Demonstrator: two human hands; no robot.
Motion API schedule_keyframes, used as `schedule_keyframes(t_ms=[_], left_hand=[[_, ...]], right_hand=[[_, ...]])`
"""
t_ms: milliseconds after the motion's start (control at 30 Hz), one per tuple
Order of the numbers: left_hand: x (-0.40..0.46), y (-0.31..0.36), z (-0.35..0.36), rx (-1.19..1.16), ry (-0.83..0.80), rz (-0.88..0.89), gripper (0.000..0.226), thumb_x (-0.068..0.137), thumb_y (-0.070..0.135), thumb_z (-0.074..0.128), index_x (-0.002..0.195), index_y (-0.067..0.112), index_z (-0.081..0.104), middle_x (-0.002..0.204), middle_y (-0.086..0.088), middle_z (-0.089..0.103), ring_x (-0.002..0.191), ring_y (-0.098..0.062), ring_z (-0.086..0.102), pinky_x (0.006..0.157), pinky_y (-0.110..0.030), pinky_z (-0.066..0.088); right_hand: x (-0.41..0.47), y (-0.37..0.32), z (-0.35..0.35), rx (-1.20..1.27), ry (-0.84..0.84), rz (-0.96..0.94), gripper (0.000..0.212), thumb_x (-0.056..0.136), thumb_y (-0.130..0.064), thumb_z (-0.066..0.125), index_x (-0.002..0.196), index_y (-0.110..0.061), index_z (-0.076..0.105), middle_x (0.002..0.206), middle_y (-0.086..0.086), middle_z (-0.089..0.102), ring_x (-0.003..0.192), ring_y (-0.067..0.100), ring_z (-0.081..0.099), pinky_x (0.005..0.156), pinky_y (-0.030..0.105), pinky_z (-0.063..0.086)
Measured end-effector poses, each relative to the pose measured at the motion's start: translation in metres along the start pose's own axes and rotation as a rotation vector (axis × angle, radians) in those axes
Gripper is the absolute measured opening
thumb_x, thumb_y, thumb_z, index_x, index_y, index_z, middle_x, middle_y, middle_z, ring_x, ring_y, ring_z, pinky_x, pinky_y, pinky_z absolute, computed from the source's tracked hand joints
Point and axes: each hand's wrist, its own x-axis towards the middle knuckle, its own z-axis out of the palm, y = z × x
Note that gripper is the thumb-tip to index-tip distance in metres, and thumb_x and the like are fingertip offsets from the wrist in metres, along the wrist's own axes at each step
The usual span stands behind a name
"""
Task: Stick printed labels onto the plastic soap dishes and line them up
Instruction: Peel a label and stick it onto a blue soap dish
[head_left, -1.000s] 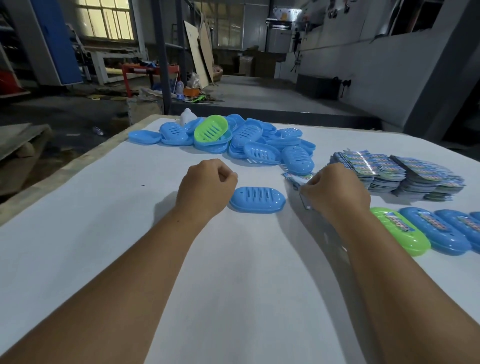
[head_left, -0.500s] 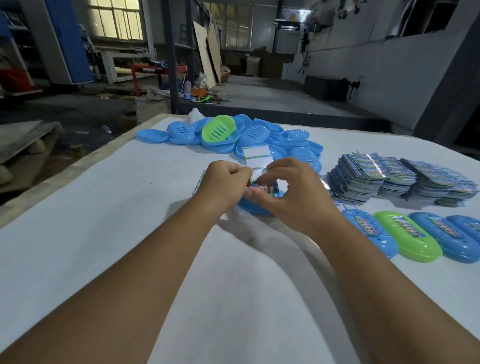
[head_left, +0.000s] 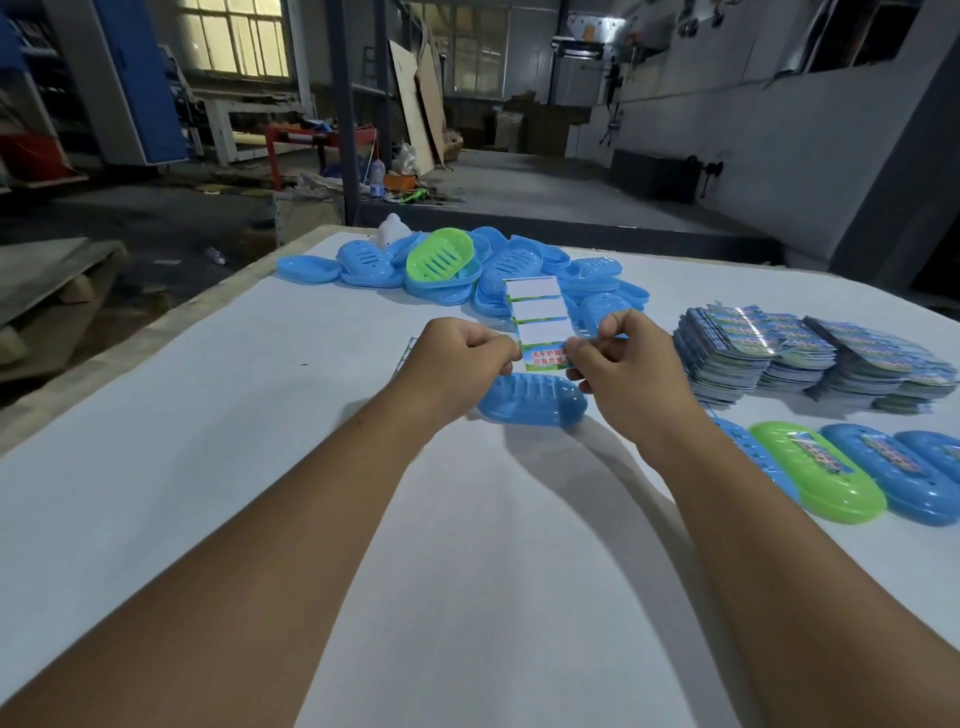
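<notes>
Both hands are raised just above the desk (head_left: 156, 467), pinching a strip of labels (head_left: 540, 325) between them. The left hand (head_left: 457, 353) grips the strip's left edge with thumb and curled fingers, and the right hand (head_left: 618, 364) grips the right edge at the lowest label (head_left: 545, 359), the only one on the strip that shows print; the panels above it look blank and white. The step in hand appears to be peeling that printed label off its backing.

Directly below the hands a blue soap dish (head_left: 530, 402) lies upside down on the desk, slotted base up and bare. To do this step well, the person should lift a corner of the label cleanly, keep fingertips off most of the sticky side, and hold the label flat so it does not curl onto itself. It should then go down centred along the dish's long axis, pressed from the middle outward.

The finished row (head_left: 857, 467) of labelled dishes lies to the right, near the label stacks (head_left: 810, 353); the unlabelled pile (head_left: 467, 270) sits at the far edge.
</notes>
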Motion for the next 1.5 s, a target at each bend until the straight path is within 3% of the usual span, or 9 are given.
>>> schedule_keyframes(t_ms=[167,367,600,833,1000,1133,1267,1367,1500], left_hand=[[-0.003,0.0,0.0,-0.015,-0.033,0.033,0.027,0.084,0.033,0.065,0.058,0.027,0.072,0.055,0.016,0.063,0.05,0.002,0.052,0.037,-0.014,0.035],[-0.004,0.001,-0.001,-0.009,-0.031,0.018,0.025,0.083,0.038,0.065,0.061,0.03,0.073,0.054,0.018,0.061,0.061,-0.006,0.052,0.044,-0.019,0.039],[-0.003,-0.001,0.002,-0.028,-0.043,0.014,0.019,0.079,0.032,0.065,0.067,0.021,0.074,0.062,0.0,0.066,0.065,-0.015,0.054,0.054,-0.029,0.046],[-0.002,-0.006,0.006,-0.053,-0.036,0.09,0.02,0.089,0.029,0.066,0.074,0.018,0.074,0.076,-0.002,0.074,0.064,-0.009,0.058,0.058,-0.028,0.047],[-0.002,-0.009,0.01,-0.002,-0.011,0.188,0.014,0.092,0.027,0.067,0.081,0.02,0.074,0.078,0.002,0.074,0.079,-0.016,0.069,0.075,-0.033,0.056],[-0.005,-0.008,0.013,0.113,0.013,0.26,0.013,0.092,0.025,0.067,0.081,0.023,0.073,0.074,0.007,0.072,0.071,-0.006,0.064,0.07,-0.026,0.053],[-0.009,-0.007,0.017,0.192,0.053,0.3,0.011,0.091,0.025,0.066,0.084,0.022,0.074,0.073,0.008,0.07,0.07,-0.005,0.06,0.063,-0.021,0.047],[-0.01,-0.005,0.019,0.218,0.059,0.311,0.012,0.091,0.026,0.065,0.084,0.022,0.073,0.072,0.008,0.07,0.069,-0.006,0.061,0.062,-0.022,0.047],[-0.01,-0.005,0.019,0.204,0.068,0.294,0.014,0.09,0.028,0.065,0.079,0.023,0.072,0.064,0.016,0.066,0.062,0.0,0.058,0.056,-0.016,0.042]], right_hand=[[0.0,0.001,0.001,-0.003,-0.011,-0.014,0.027,0.094,-0.014,0.069,0.084,-0.02,0.045,0.074,0.004,0.068,0.056,0.002,0.065,0.067,0.033,0.054],[0.002,0.001,0.002,-0.014,0.006,-0.033,0.027,0.094,-0.013,0.068,0.083,-0.02,0.045,0.07,0.001,0.066,0.056,0.002,0.065,0.065,0.03,0.053],[0.005,0.004,0.002,-0.011,0.008,-0.041,0.025,0.093,-0.013,0.07,0.082,-0.019,0.048,0.072,0.004,0.064,0.057,0.004,0.065,0.065,0.03,0.053],[-0.001,0.003,0.003,-0.37,0.0,-0.211,0.017,0.084,-0.038,0.077,0.073,-0.026,0.071,0.058,-0.018,0.062,0.054,-0.002,0.053,0.051,0.011,0.037],[-0.007,-0.002,0.005,-0.342,-0.072,-0.196,0.018,0.085,-0.033,0.073,0.069,-0.025,0.076,0.05,-0.017,0.06,0.046,0.001,0.049,0.049,0.015,0.036],[-0.012,-0.006,0.006,-0.428,-0.074,-0.228,0.037,0.083,-0.028,0.067,0.046,-0.029,0.06,0.041,-0.011,0.048,0.042,0.008,0.04,0.045,0.017,0.029],[-0.014,-0.008,0.006,-0.47,-0.067,-0.234,0.036,0.079,-0.027,0.062,0.047,-0.016,0.052,0.043,-0.001,0.034,0.05,0.012,0.025,0.048,0.028,0.026],[-0.013,-0.008,0.006,-0.499,-0.049,-0.237,0.031,0.079,-0.028,0.061,0.057,-0.006,0.059,0.053,0.015,0.044,0.054,0.013,0.027,0.05,0.03,0.03],[-0.01,-0.006,0.005,-0.518,-0.033,-0.214,0.029,0.079,-0.029,0.061,0.064,-0.005,0.067,0.062,0.014,0.062,0.055,0.014,0.038,0.051,0.038,0.043]])
